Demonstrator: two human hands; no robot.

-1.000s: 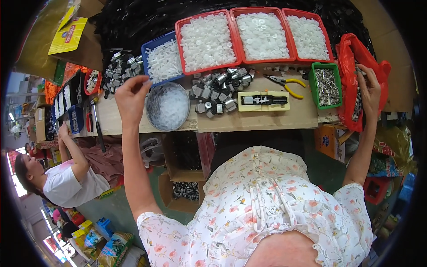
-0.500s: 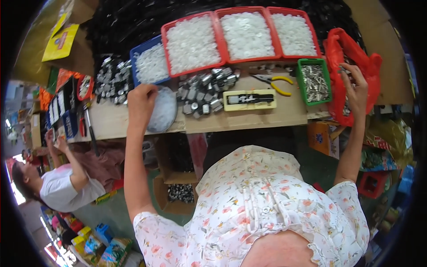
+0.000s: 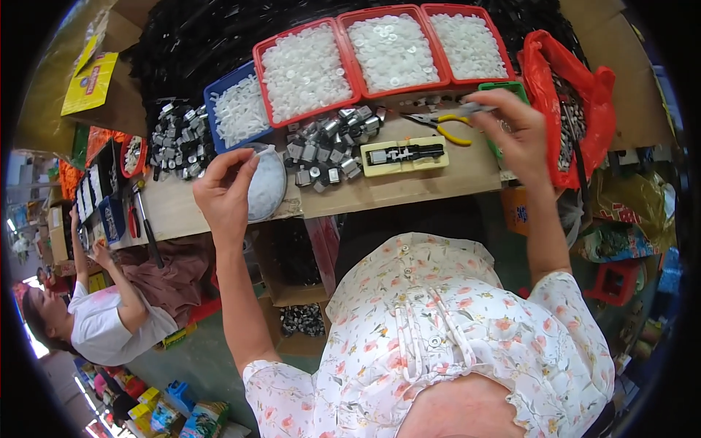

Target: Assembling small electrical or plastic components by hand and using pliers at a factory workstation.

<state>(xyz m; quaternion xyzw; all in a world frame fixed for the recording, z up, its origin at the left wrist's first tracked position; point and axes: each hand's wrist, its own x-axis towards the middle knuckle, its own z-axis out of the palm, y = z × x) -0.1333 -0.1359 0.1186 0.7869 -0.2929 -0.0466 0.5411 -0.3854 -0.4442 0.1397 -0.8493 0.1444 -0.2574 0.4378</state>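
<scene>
My left hand (image 3: 223, 193) hovers at the near rim of a clear bag of small white parts (image 3: 269, 186), thumb and forefinger pinched together; anything between them is too small to make out. My right hand (image 3: 520, 137) is raised over the green tray (image 3: 502, 87) at the bench's right end and pinches a small grey metal part (image 3: 475, 109). Between the hands lie a yellow jig holding a black piece (image 3: 405, 155), yellow-handled pliers (image 3: 440, 123) and a heap of grey metal pieces (image 3: 328, 146).
Three red trays of white washers (image 3: 391, 51) and a blue tray (image 3: 237, 109) line the back of the wooden bench (image 3: 409, 186). A red plastic bag of metal parts (image 3: 577, 109) hangs at the right. Another person (image 3: 109, 321) sits at lower left.
My left hand drew back out of the clear bag toward me. My right hand left the red bag and moved left over the green tray, now holding a metal part.
</scene>
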